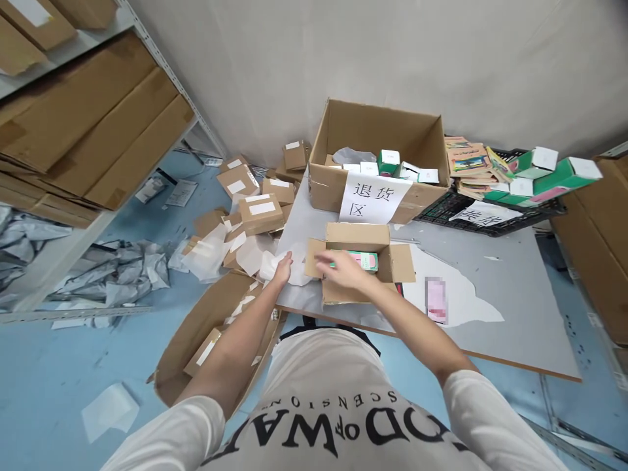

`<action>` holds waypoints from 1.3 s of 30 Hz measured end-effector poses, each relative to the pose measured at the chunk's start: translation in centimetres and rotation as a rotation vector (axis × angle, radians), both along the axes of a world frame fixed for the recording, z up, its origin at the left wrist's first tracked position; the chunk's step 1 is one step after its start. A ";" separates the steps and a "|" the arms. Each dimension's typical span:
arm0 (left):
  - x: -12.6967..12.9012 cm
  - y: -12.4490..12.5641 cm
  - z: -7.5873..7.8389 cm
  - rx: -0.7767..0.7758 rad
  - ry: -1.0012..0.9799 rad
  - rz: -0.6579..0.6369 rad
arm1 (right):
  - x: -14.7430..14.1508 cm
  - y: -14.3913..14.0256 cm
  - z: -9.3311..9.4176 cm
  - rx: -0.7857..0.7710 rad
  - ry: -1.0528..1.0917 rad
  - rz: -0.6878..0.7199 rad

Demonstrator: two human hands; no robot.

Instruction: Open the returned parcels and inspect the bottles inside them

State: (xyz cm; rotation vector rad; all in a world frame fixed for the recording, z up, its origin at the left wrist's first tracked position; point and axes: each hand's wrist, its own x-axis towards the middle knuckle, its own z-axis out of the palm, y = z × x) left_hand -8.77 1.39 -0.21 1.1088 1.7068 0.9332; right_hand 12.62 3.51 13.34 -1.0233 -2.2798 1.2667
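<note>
White printed shirt nearest camera, both forearms stretched over grey table [490,288]. Right hand [343,269] loosely spread, grasping nothing, fingers over small open carton [360,261], touching green-pink box [360,261] lying inside. Left hand [283,268] relaxed, palm on white paper [294,258] just left of carton. Big labelled carton [377,160] behind.
</note>
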 end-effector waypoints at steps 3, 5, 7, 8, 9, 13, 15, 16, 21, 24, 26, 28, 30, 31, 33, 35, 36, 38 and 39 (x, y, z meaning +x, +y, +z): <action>-0.2 1.1 1.0 -0.024 -0.017 0.074 | 5.4 4.1 -1.9 0.180 -0.474 -0.096; 0.1 1.6 2.4 0.013 -0.046 0.090 | 6.9 5.8 -3.9 0.206 -0.691 0.052; 0.9 1.8 3.9 0.078 -0.064 0.071 | 6.7 6.5 -5.9 0.224 -0.739 0.175; 1.4 1.7 4.5 0.106 -0.067 0.049 | 6.1 6.5 -6.8 0.253 -0.732 0.231; 2.0 1.6 5.1 0.126 -0.069 0.025 | 5.3 6.4 -7.5 0.293 -0.724 0.280; 4.2 0.9 5.7 0.144 -0.053 -0.019 | 2.0 5.4 -9.8 0.463 -0.821 0.393; 4.9 0.5 5.4 0.156 -0.022 -0.023 | 1.1 4.9 -10.6 0.489 -0.873 0.377; 5.2 0.3 5.2 0.163 -0.002 -0.030 | 0.8 4.7 -10.9 0.492 -0.884 0.366; 5.7 -0.5 4.9 0.185 0.137 -0.078 | -0.2 3.9 -11.4 0.462 -0.921 0.330; 6.0 -0.7 5.2 0.187 0.226 -0.110 | -1.0 3.9 -11.0 0.434 -0.950 0.308; 6.2 -0.8 5.5 0.178 0.281 -0.136 | -1.2 3.9 -10.5 0.426 -0.949 0.293; 6.3 -0.8 5.6 0.167 0.326 -0.163 | -0.9 4.0 -9.9 0.427 -0.934 0.285; 6.6 -0.7 5.6 0.160 0.350 -0.182 | -0.2 4.2 -9.0 0.438 -0.911 0.280; 6.7 -0.7 5.6 0.157 0.358 -0.187 | 0.4 4.4 -8.5 0.449 -0.887 0.277; 6.9 -0.6 5.5 0.152 0.372 -0.192 | 1.8 4.9 -7.4 0.467 -0.813 0.268; 7.0 -0.5 5.5 0.143 0.391 -0.200 | 3.6 5.6 -6.2 0.456 -0.717 0.247; 7.1 -0.4 5.5 0.141 0.402 -0.206 | 4.6 6.0 -5.7 0.438 -0.666 0.228; 7.3 -0.3 5.7 0.139 0.431 -0.220 | 6.8 6.4 -4.8 0.402 -0.569 0.171; 7.4 -0.3 5.8 0.142 0.453 -0.228 | 8.0 6.5 -4.6 0.393 -0.521 0.134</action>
